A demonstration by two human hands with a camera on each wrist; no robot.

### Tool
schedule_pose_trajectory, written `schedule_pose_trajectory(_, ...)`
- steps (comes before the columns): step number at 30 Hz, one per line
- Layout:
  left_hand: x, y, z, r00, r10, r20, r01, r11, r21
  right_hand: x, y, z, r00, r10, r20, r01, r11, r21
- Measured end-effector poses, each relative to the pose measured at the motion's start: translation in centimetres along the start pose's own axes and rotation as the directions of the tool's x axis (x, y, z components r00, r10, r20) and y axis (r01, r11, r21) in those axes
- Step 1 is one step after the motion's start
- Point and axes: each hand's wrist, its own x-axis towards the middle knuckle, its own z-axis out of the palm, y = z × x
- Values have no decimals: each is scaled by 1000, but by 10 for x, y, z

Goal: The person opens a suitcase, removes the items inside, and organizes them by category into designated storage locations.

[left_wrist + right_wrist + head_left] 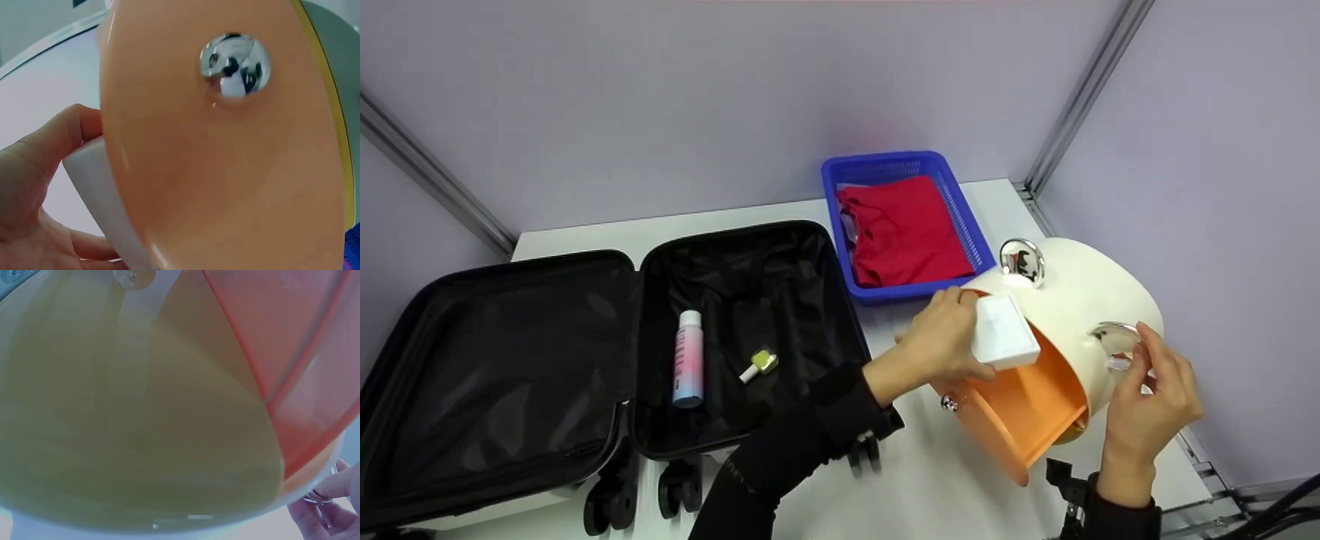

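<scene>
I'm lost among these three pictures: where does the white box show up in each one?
Head: right of centre, the white box is held in the left hand.
Left wrist: lower left, in that same hand, partly hidden behind the orange drawer.
Right wrist: not visible.
Shared landmark: the orange drawer, right of centre in the head view, filling the middle of the left wrist view, and upper right, looking redder, in the right wrist view.

Head cam's up high, facing fwd/down; L & R wrist cams v. close, sharing orange drawer [225, 169].
</scene>
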Motion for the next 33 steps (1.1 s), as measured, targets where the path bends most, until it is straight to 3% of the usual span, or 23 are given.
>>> schedule_pose_trajectory(6, 5, 4, 11, 991, 50, 124, -63, 992, 105, 0, -5, -1, 1000, -1, -5, 1, 1000, -1)
schedule_pose_trajectory(14, 18, 10, 14, 957, 24, 290, -57, 993, 105, 1, -7, -1, 1000, -3, -12, 3, 1000, 10)
schedule_pose_trajectory(21, 25, 16, 21, 940, 5, 342, -58, 988, 146, 0, -2, -1, 1000, 1, -3, -1, 1000, 3)
schedule_pose_trajectory(33, 31, 23, 27, 905, -72, 419, -67, 949, 309, -2, 9, 0, 1000, 3, 4, -3, 1000, -1)
